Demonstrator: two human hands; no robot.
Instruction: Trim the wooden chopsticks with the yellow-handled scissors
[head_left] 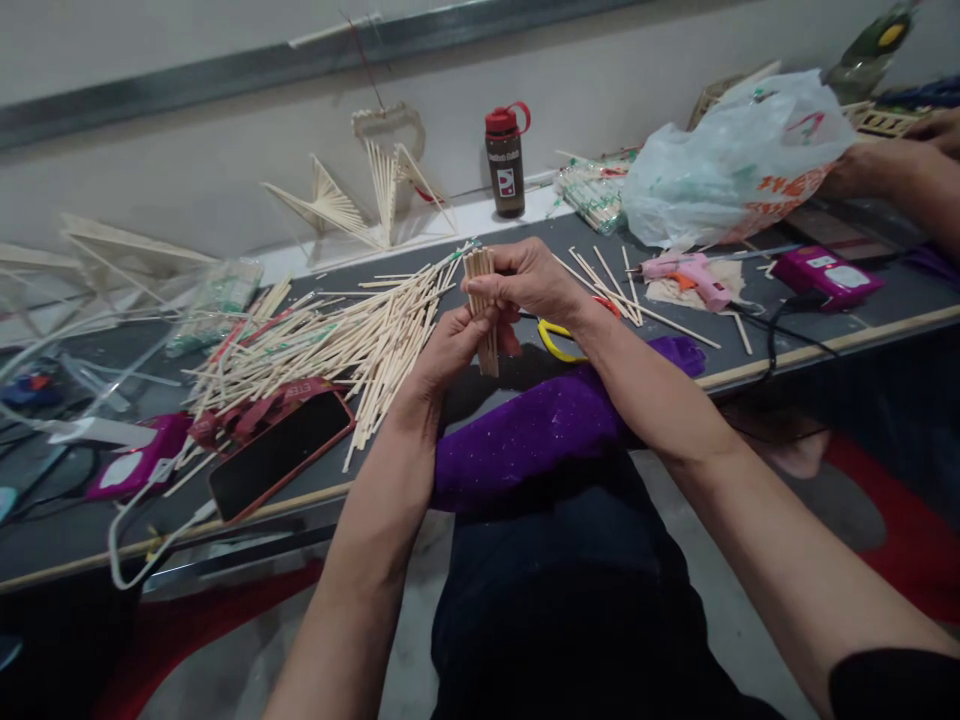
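Observation:
A small bundle of wooden sticks (pixel 487 352) is held upright between both hands, above the table's front part. My left hand (pixel 459 340) pinches it around the middle. My right hand (pixel 534 280) has its fingers closed round the upper part, touching my left hand. Just left of the hands, a large loose pile of wooden sticks (pixel 382 335) covers the dark table (pixel 45 490). Under my right forearm lie yellow-handled scissors (pixel 556 342), partly hidden. A purple cloth (pixel 525 435) lies below my hands at the table edge.
A phone (pixel 281 455) lies front left. Behind the hands stands a red-capped bottle (pixel 506 170). A pink glue gun (pixel 694 278), a purple box (pixel 825 278) and a plastic bag (pixel 727 170) are to the right. Another person's hand (pixel 874 170) is at far right. Stick structures (pixel 330 205) stand behind.

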